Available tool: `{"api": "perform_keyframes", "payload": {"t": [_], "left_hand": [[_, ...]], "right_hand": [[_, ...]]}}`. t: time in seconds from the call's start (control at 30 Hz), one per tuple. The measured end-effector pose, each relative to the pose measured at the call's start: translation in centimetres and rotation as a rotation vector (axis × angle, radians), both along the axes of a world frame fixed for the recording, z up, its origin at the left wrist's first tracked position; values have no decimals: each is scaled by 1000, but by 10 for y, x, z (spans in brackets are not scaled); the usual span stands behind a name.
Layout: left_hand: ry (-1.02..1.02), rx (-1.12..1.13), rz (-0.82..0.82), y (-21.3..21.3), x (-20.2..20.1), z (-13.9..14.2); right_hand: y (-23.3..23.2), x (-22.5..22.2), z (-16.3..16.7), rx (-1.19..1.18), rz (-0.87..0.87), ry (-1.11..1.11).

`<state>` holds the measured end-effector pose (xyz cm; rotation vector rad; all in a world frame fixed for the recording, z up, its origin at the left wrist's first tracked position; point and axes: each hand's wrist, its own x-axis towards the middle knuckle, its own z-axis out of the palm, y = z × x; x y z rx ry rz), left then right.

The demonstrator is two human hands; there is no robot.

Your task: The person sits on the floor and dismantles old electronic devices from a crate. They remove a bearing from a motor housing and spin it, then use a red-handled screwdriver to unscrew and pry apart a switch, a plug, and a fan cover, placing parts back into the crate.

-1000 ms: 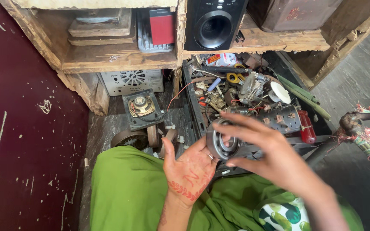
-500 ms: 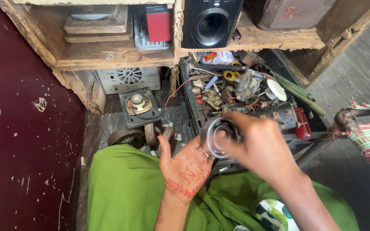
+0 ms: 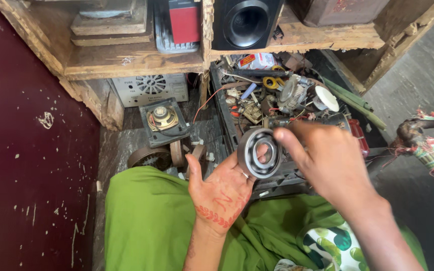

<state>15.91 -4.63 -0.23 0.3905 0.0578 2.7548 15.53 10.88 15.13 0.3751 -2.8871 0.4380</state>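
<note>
Sitting over a green lap, the person works before one wooden shelf [image 3: 136, 60] and one dark tray of parts [image 3: 227, 120] beyond. One right hand [image 3: 335, 163] closes its fingertips on the right rim of a single steel bearing ring [image 3: 259, 153], held upright, its bore facing us. One left hand [image 3: 222, 193], palm open, cradles it from below-left. Both touch it.

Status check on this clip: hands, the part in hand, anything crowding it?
Left hand palm-up under metal bearing ring. Right hand pinching ring's right edge, ring held upright. Cluttered parts tray directly behind; nothing between hands.
</note>
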Motion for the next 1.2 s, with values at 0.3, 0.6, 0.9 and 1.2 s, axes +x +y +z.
{"api": "perform_keyframes", "payload": {"t": [0.3,0.6,0.9,1.2], "left_hand": [[16,105,-69,2,-1,-8],[42,80,-50,1,0,1],[157,252,-118,-6,-1,-5],[103,114,-27,-12,0,0]], "right_hand": [[6,-2,-14,194,-183,-186],[-3,3,-5,-110,196,77],[-3,4,-11,-56,486,307],[-10,5,-13,-65,319,133]]}}
